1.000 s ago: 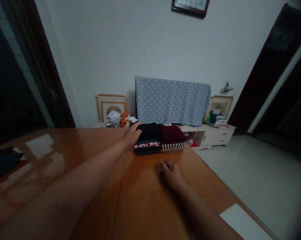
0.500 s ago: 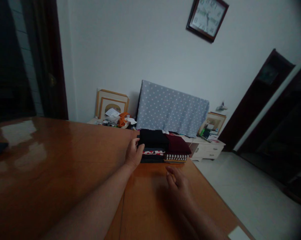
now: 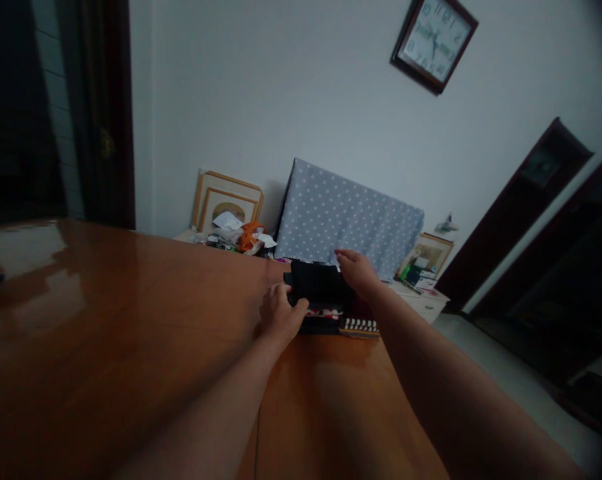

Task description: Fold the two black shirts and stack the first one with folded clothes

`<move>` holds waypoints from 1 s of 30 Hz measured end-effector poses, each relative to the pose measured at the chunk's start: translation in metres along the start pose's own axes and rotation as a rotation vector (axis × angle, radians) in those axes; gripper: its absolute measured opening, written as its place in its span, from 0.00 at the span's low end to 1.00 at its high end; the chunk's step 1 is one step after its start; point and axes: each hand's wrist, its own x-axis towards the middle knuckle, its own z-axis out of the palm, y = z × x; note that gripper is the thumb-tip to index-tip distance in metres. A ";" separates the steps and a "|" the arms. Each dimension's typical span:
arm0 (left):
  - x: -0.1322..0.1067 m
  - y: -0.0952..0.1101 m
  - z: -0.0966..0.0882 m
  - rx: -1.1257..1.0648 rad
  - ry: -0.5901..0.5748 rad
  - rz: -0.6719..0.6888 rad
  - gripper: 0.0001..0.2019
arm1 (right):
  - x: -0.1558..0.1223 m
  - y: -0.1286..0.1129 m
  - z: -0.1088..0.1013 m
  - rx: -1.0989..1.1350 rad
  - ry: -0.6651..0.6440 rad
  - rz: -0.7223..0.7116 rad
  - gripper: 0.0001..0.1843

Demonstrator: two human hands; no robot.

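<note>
Since the earlier frame, the right hand (image 3: 357, 272) has crossed onto the black folded garment (image 3: 319, 288); the left hand (image 3: 279, 315) pinches its near-left edge. Both apparently clasp it atop the clothes stack (image 3: 331, 319). Lift level, evenly supported.

Left hand (image 3: 279, 317): clamped on the near left edge of the black folded garment (image 3: 317, 288), thumb on top.
Right hand (image 3: 357, 272): pressed on the garment's far right side, fingers curled over it.
Stack (image 3: 325, 320): folded clothes beneath, with a striped piece (image 3: 359, 325) low on the right.
Table (image 3: 131, 320): glossy brown wood, stack at its far edge.
Behind: dotted grey cloth (image 3: 348, 220), wall clock (image 3: 435, 40).
</note>
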 end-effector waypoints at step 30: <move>0.017 0.034 0.007 0.323 -0.053 -0.043 0.16 | 0.003 0.024 0.049 -0.139 -0.317 -0.127 0.19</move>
